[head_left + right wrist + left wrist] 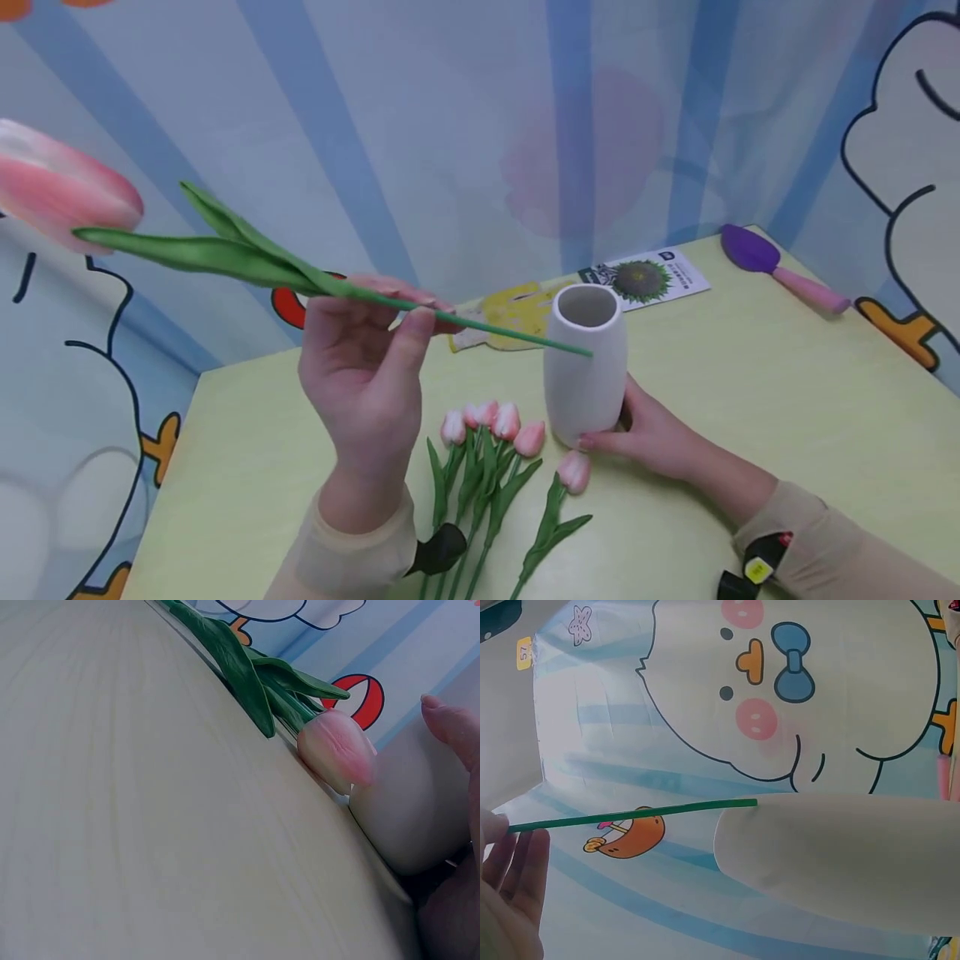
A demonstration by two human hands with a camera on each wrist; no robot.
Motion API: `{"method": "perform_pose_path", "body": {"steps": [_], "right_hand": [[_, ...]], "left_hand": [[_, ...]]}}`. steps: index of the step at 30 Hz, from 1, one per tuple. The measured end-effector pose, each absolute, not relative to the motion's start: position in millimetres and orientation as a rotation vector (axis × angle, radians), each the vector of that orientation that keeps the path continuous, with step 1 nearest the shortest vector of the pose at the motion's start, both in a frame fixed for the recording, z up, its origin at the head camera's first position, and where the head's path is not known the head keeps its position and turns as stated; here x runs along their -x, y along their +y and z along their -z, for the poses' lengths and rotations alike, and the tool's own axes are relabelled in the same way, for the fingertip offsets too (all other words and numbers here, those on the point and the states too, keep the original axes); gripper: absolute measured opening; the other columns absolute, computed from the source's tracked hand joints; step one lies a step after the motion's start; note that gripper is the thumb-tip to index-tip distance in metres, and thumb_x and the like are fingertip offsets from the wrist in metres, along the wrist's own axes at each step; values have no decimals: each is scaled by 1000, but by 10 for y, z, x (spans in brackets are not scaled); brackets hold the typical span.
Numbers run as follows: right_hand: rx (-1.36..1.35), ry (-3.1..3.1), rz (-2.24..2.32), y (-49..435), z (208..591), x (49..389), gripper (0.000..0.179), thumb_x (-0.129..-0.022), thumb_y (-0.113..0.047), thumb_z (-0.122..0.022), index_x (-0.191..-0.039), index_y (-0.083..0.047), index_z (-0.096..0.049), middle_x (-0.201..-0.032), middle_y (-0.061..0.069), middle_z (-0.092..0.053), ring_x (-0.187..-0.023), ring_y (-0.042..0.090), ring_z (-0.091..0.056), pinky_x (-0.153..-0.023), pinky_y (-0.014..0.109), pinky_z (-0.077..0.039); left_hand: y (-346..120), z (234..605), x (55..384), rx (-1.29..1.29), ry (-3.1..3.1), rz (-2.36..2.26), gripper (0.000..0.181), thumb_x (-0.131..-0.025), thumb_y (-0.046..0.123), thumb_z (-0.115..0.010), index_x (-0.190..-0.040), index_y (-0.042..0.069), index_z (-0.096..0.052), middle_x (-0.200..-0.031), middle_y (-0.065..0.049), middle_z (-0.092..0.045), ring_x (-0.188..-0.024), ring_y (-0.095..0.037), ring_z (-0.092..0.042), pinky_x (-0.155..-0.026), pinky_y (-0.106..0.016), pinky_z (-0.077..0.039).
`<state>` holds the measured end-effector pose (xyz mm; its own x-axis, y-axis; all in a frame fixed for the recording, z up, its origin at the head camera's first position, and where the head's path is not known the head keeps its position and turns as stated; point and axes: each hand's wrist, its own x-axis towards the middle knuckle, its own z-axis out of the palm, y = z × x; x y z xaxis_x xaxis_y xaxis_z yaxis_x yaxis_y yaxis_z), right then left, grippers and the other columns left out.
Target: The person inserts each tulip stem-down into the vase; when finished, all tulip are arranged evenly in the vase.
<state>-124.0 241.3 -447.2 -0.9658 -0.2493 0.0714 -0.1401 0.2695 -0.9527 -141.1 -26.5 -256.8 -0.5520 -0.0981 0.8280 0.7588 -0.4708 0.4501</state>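
Note:
My left hand (367,383) pinches the green stem of a pink artificial tulip (71,183) between thumb and fingers, its bloom out to the left. The bare stem end (727,803) overlaps the upper side of the white vase (585,375) in the head view, below the rim. Low on that upright vase, my right hand (660,425) grips its base, thumb at the front and fingers hidden behind. Beside the vase lies a single tulip (573,472), whose bloom shows close to the vase in the right wrist view. Several more tulips (480,467) lie in a bunch between the hands.
Behind the vase lie a yellow cutout (517,312) and a card with a green spiky flower picture (652,279). A purple trowel with a pink handle (780,267) rests at the far right table corner. A printed cloth backdrop (450,125) borders the pale yellow table (825,400).

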Motion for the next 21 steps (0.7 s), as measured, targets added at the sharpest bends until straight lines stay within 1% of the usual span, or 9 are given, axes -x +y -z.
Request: {"method": "perform_pose_path", "body": {"steps": [1, 5, 7, 12, 17, 21], "right_hand": [[376, 2425, 1806, 2410, 4474, 1242, 90, -83, -20, -88, -154, -18, -32, -150, 11, -51, -136, 33, -52, -112, 37, -43], [366, 2428, 1798, 2406, 4481, 1246, 91, -83, -21, -88, -154, -16, -32, -150, 13, -51, -136, 36, -51, -114, 55, -39], [359, 2426, 1796, 2408, 4484, 1249, 92, -83, -21, -88, -155, -16, -31, -150, 13, -50, -137, 38, -50, -115, 59, -37], [374, 2420, 1790, 2407, 4487, 1268, 93, -84, -21, -88, -156, -19, -29, -152, 12, -48, -138, 38, -49, -114, 60, -37], [374, 2412, 1797, 2401, 4476, 1276, 94, -84, -21, -87, -156, -20, -29, -153, 10, -48, -138, 36, -49, -115, 59, -37], [358, 2403, 1797, 2407, 4473, 1260, 95, -84, -21, -87, -157, -19, -27, -153, 11, -47, -139, 36, -49, -115, 59, -36]], "left_hand": [[-271, 2569, 1411, 1016, -1156, 2060, 23, -89, -8, -74, -101, -13, -55, -92, -13, -68, -78, -26, -74, -69, -39, -65], [-282, 2566, 1415, 1002, -1152, 2069, 25, -89, -6, -75, -102, -13, -55, -92, -13, -69, -78, -27, -75, -70, -41, -65], [-285, 2560, 1415, 999, -1150, 2063, 24, -89, -7, -75, -102, -12, -55, -92, -13, -70, -77, -27, -75, -70, -42, -65], [-295, 2543, 1419, 980, -1140, 2038, 19, -90, -10, -71, -101, -11, -56, -90, -14, -71, -75, -28, -75, -69, -42, -64], [-297, 2534, 1439, 978, -1148, 2037, 19, -90, -9, -71, -102, -9, -58, -91, -13, -72, -76, -28, -76, -70, -43, -64], [-302, 2534, 1454, 991, -1141, 2027, 18, -90, -10, -71, -102, -11, -57, -92, -13, -73, -77, -28, -76, -70, -43, -64]]}}
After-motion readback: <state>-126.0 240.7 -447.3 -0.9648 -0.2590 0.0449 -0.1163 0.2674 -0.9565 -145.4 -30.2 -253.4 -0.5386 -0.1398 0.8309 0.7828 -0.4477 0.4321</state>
